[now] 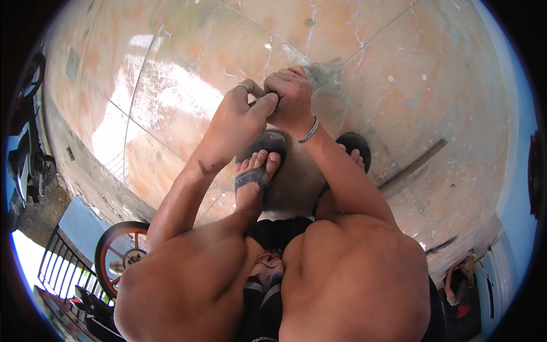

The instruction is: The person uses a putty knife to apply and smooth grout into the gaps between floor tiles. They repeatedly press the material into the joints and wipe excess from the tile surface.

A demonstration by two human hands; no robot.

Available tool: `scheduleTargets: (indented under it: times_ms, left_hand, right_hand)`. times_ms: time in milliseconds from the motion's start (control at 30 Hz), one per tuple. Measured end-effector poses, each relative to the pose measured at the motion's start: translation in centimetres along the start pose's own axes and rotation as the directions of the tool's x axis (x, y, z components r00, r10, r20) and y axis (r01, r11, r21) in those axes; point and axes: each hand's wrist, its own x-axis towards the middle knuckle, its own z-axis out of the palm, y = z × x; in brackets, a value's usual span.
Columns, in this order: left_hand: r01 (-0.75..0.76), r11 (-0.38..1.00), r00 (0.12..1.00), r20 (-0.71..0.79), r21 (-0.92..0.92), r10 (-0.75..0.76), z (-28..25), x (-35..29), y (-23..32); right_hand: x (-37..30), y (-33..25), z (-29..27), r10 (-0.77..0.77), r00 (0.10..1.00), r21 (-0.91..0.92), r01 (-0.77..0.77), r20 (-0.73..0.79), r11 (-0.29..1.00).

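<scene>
- Left hand [244, 112]: fingers curled, thumb pressed flat against a small dark piece [276, 102]; the grip is a closed pinch.
- Right hand [289, 98]: fingers folded into a loose fist, directly beside the left hand; it appears to clasp the same piece, though the palm side is hidden.
- Position of the piece: between the two hands, above the floor and forward of the feet. Only a dark edge shows; its full shape cannot be told.
- Handling (judged): probably light, given its apparent size. Stiffness and fragility cannot be confirmed; treat the surface as possibly slippery.
- Hold (judged): pinch the exposed edge between thumb and curled forefinger; support the opposite end in the other palm.
- Wrist and finger: bracelet [309, 130] at the right wrist; ring [243, 86] on a left finger.
- Below: left sandal [252, 178] and right sandal [360, 146] on the stained floor [393, 77].
- Outward: long narrow strip [415, 164] on the floor, right; spoked wheel [135, 256], lower left.
</scene>
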Motion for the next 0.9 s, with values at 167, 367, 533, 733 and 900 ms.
scheduleTargets:
  times_ms: [167, 367, 533, 733, 900]
  left_hand:
    - [-0.069, 0.996, 0.997, 0.042, -0.059, 0.071, -0.2, 0.5, 0.6]
    - [0.038, 0.999, 0.998, 0.040, -0.007, -0.038, -0.7, 0.6, 1.7]
    - [-0.006, 1.000, 0.999, 0.048, 0.024, 0.005, -0.9, 1.2, 2.2]
    - [0.044, 0.998, 0.997, 0.067, 0.052, -0.047, -1.5, 1.4, 2.8]
    - [0.050, 0.999, 0.991, 0.122, 0.013, -0.052, -1.9, 2.3, 3.6]
  right_hand:
    - [0.1, 0.2, -0.1, 0.009, 1.000, -0.012, -0.009, -0.021, 1.000]
    - [0.3, 0.0, 0.2, 0.035, 0.996, -0.019, -0.036, -0.079, 0.999]
    - [0.7, -0.1, 0.3, 0.040, 0.997, -0.068, -0.044, -0.060, 0.997]
    - [1.1, -0.6, 0.5, 0.019, 0.999, -0.049, -0.021, -0.037, 0.999]
    - [1.6, -0.4, 0.8, 0.112, 0.992, -0.133, -0.120, -0.064, 0.984]
